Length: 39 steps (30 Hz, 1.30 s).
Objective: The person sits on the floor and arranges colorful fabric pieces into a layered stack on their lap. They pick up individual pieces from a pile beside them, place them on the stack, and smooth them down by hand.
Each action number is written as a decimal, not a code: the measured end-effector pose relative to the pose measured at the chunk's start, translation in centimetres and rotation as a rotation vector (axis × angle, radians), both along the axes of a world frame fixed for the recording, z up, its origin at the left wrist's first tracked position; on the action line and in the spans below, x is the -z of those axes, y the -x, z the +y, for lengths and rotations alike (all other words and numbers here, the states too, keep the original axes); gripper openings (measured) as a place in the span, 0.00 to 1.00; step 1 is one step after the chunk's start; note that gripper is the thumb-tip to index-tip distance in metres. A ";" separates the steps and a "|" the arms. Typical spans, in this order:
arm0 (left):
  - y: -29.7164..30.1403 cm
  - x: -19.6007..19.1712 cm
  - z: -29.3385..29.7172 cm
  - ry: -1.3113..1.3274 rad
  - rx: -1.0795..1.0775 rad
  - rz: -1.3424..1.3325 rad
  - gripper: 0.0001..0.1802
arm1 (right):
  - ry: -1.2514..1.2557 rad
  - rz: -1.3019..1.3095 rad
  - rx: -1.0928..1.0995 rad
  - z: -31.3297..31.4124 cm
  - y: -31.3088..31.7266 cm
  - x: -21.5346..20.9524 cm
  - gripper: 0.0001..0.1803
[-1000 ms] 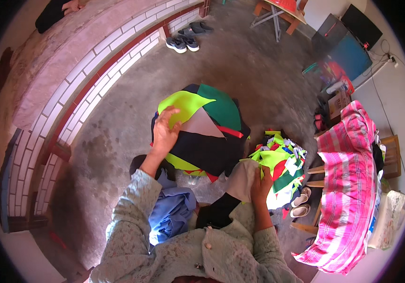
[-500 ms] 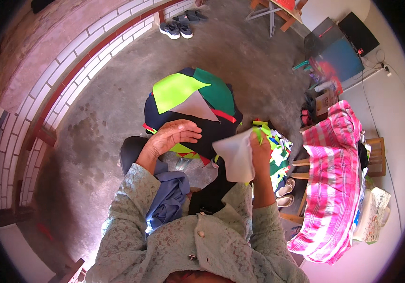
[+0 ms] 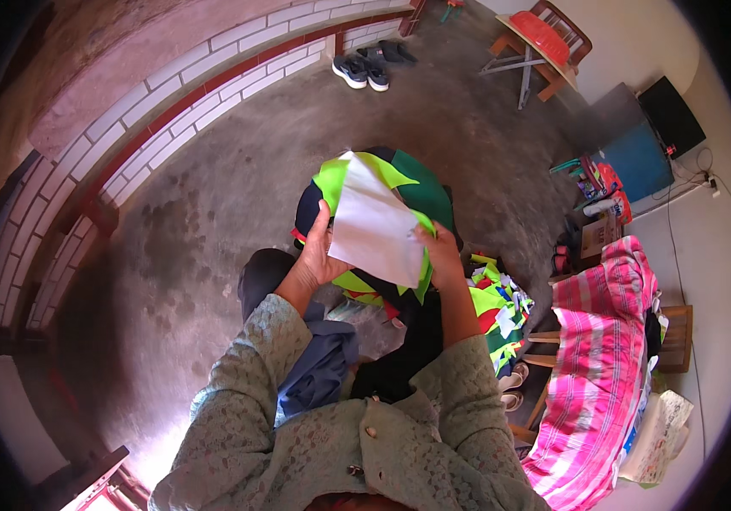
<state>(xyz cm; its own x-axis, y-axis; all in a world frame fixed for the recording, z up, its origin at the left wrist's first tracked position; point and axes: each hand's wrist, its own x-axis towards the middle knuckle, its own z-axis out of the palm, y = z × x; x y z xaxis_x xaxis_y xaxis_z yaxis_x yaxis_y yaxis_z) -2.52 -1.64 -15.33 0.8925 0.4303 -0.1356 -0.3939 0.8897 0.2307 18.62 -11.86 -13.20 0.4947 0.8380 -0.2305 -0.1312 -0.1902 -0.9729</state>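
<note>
A white four-sided sheet (image 3: 375, 226), cloth or paper, is spread between my hands. My left hand (image 3: 318, 253) grips its left edge, thumb up along the front. At the opposite edge my right hand (image 3: 442, 257) pinches the sheet together with a lime-green cloth piece (image 3: 426, 274) that shows behind it. Under and beyond the sheet is a rounded heap of cloth pieces in black, dark green (image 3: 427, 181) and lime green, partly hidden by it. Blue-grey cloth (image 3: 318, 358) lies by my left forearm.
Several coloured scraps (image 3: 497, 311) are piled right of my right hand, with pale shoes (image 3: 514, 387) below them. A pink checked cloth (image 3: 599, 358) drapes over furniture at the right. Dark shoes (image 3: 361, 71) stand beyond, near the white-brick wall base (image 3: 165, 132). A folding table (image 3: 536, 43) is far right.
My left hand, empty and raised before, now holds the white sheet's left edge. My right hand has brought the sheet left and forward, and it is now spread flat. The view has shifted.
</note>
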 end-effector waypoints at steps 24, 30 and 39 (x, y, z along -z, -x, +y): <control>-0.2 0.3 0.2 -0.038 0.001 0.090 0.49 | -0.097 -1.392 -0.405 -0.6 10.6 0.0 0.44; -0.1 -1.1 0.0 -0.160 0.026 -0.026 0.49 | -0.145 -1.131 -0.433 -0.9 8.0 -0.5 0.27; -0.6 -0.7 0.2 -0.264 0.051 -0.066 0.43 | -0.254 0.430 0.110 1.8 1.0 -4.9 0.26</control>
